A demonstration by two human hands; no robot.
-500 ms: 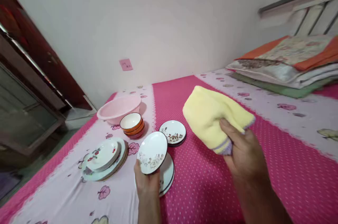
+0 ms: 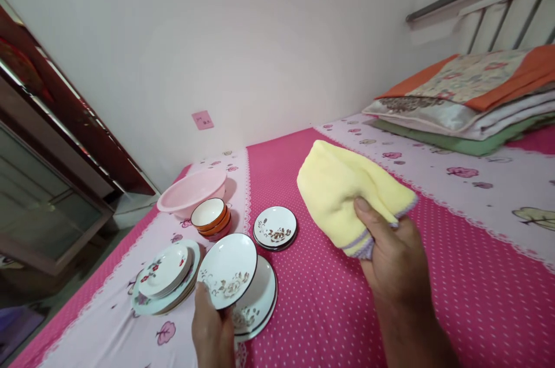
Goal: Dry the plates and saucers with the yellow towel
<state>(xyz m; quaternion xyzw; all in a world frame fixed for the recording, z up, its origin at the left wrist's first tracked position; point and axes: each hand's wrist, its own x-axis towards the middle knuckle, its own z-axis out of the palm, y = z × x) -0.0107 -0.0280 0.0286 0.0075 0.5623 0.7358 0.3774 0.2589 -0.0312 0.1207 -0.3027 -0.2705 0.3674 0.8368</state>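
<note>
My left hand [image 2: 211, 322] grips a white plate [image 2: 228, 270] with a brown flower print and dark rim, tilted toward me, thumb on its near edge. Partly hidden beneath it lies a stack of larger plates [image 2: 262, 293] in the same pattern. My right hand [image 2: 392, 252] is closed on a folded yellow cloth [image 2: 336, 189] with purple edging, held up over the pink bedspread. Between the hands and farther back sits a short stack of small flowered saucers [image 2: 274, 226].
To the left stand floral plates [image 2: 163, 270], stacked orange bowls [image 2: 210, 215] and a pink basin [image 2: 191, 190]. Folded bedding [image 2: 468, 96] lies at the back right by a white rail headboard [image 2: 515, 15]. A wall [image 2: 281, 44] closes off the back.
My left hand has moved the plate left and a little toward me, uncovering more of the stack's right side. The cloth stays in my right hand. The view has shifted slightly.
</note>
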